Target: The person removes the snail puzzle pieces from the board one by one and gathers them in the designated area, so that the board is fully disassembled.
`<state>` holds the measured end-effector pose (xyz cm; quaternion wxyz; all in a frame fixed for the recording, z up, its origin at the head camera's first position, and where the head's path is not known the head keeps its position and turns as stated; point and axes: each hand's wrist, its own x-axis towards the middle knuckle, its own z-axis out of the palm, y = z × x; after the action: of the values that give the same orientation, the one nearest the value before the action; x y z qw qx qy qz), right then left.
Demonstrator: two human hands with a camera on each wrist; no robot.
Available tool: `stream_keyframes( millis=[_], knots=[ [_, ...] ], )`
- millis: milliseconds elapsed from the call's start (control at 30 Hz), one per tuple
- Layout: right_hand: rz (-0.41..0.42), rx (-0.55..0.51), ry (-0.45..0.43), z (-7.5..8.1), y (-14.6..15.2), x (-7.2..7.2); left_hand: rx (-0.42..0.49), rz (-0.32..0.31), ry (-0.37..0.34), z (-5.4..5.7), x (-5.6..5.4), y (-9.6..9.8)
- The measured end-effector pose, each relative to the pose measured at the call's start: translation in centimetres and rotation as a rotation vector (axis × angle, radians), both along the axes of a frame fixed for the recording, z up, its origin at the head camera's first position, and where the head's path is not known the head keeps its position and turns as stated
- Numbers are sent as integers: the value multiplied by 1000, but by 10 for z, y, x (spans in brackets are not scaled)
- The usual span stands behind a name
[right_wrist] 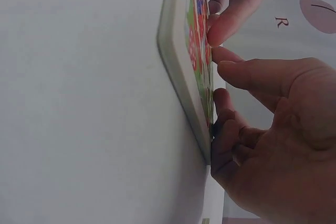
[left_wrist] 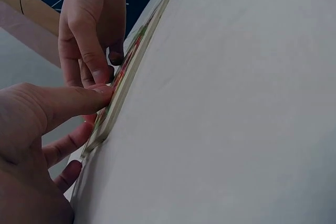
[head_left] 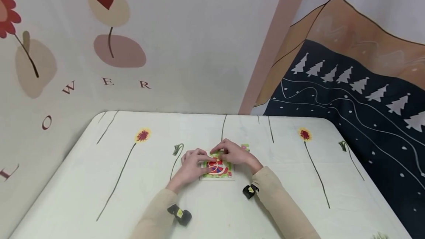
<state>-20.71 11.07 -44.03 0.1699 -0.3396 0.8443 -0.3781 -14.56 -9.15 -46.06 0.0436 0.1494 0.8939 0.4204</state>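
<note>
A small square jigsaw puzzle (head_left: 217,175) with a red, blue and green picture lies flat in a pale, thick-edged tray (right_wrist: 181,72). My left hand (head_left: 191,167) is at its left side, with fairly straight thumb and index finger resting on the picture. From the upper right my right hand (head_left: 234,153) reaches over the far edge, its thumb and index tips at the picture; in the right wrist view its other fingers bend beside the tray edge. Whether it pinches a piece is hidden. A loose puzzle piece (head_left: 245,147), green and pink, lies just behind the right hand.
The puzzle sits on a table with a white flower-print cloth (head_left: 132,194). Behind it stands a pale printed wall hanging (head_left: 199,47); a dark hanging with tree shapes (head_left: 358,84) is at the right. Both sleeves carry black wrist cameras (head_left: 183,217).
</note>
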Motion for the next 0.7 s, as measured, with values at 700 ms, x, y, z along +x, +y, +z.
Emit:
stream_keyframes(
  millis=[700],
  knots=[
    [-60, -22, -51, 4, 4, 6, -11, -4, -53, 4, -5, -1]
  ],
)
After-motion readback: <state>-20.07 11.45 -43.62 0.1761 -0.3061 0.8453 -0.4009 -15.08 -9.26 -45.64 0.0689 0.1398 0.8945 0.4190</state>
